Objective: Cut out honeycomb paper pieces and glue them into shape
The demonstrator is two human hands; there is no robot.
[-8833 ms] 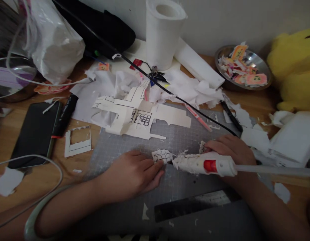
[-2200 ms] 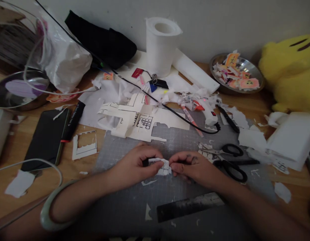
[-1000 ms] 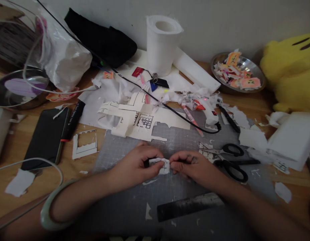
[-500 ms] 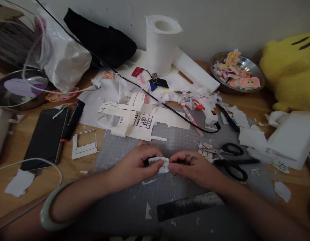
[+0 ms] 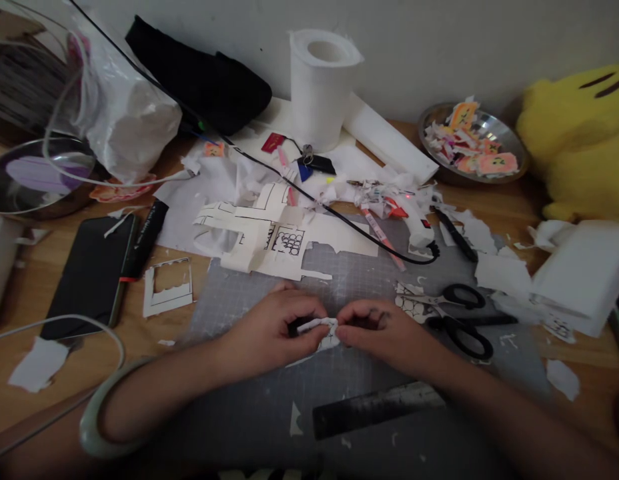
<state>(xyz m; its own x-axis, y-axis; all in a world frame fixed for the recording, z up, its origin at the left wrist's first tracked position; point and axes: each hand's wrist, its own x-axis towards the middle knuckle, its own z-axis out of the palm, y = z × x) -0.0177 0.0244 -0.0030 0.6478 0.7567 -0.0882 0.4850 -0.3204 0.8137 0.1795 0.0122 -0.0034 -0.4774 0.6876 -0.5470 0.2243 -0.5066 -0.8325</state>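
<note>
A small white paper piece (image 5: 329,335) with black drawn lines is pinched between both hands above the grey cutting mat (image 5: 249,427). My left hand (image 5: 284,327) grips its left part between thumb and fingers, and some of the piece is hidden there. Thumb and forefinger of my right hand (image 5: 379,330) close on its right edge. Scissors (image 5: 452,313) with black handles lie partly open just right of my right hand, touching a paper scrap drawn with circles (image 5: 412,303). Nearer me rests a dark ruler (image 5: 374,407).
Cut card pieces (image 5: 284,240) with line drawings lie behind my hands, a black cable crossing beyond them. At left are a phone (image 5: 89,273), a black marker (image 5: 145,240) and a paper frame (image 5: 168,288). A paper roll (image 5: 319,93) and a metal bowl of scraps (image 5: 519,143) stand behind.
The paper piece has tilted in my fingers, so its upper edge shows more and its drawn face less. Both hands stay in nearly the same place.
</note>
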